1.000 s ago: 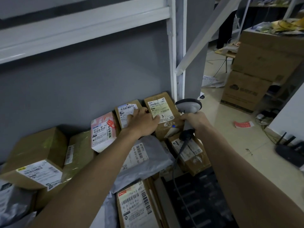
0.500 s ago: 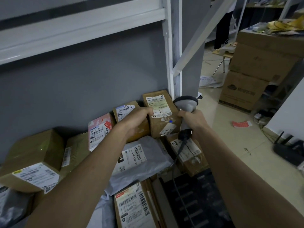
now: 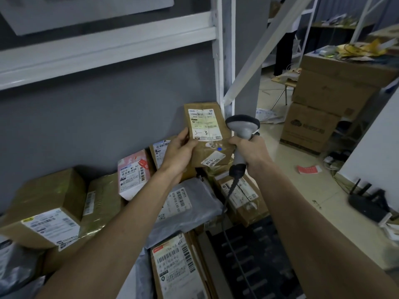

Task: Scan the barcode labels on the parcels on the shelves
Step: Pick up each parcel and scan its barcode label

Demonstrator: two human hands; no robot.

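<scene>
My left hand (image 3: pixel 178 155) grips the left edge of a brown cardboard parcel (image 3: pixel 210 149) and holds it upright above the pile, its white and yellow label (image 3: pixel 204 124) facing me. My right hand (image 3: pixel 251 152) grips the handle of a grey corded barcode scanner (image 3: pixel 243 128), whose head sits just right of the parcel's label. Below lie more labelled parcels: a pink and white one (image 3: pixel 132 174), a grey poly bag (image 3: pixel 183 208), a brown box (image 3: pixel 241 197) and a long box (image 3: pixel 177 266) at the front.
A white shelf beam (image 3: pixel 103 52) crosses above and a white upright post (image 3: pixel 224 55) stands right of the held parcel. A large taped box (image 3: pixel 46 208) sits at the left. Stacked cartons (image 3: pixel 323 108), a black router (image 3: pixel 367 207) and red paper (image 3: pixel 308 169) are on the floor to the right.
My left hand moved from the smaller box onto the tall brown parcel and lifted it up off the pile. The scanner rose with it beside the label.
</scene>
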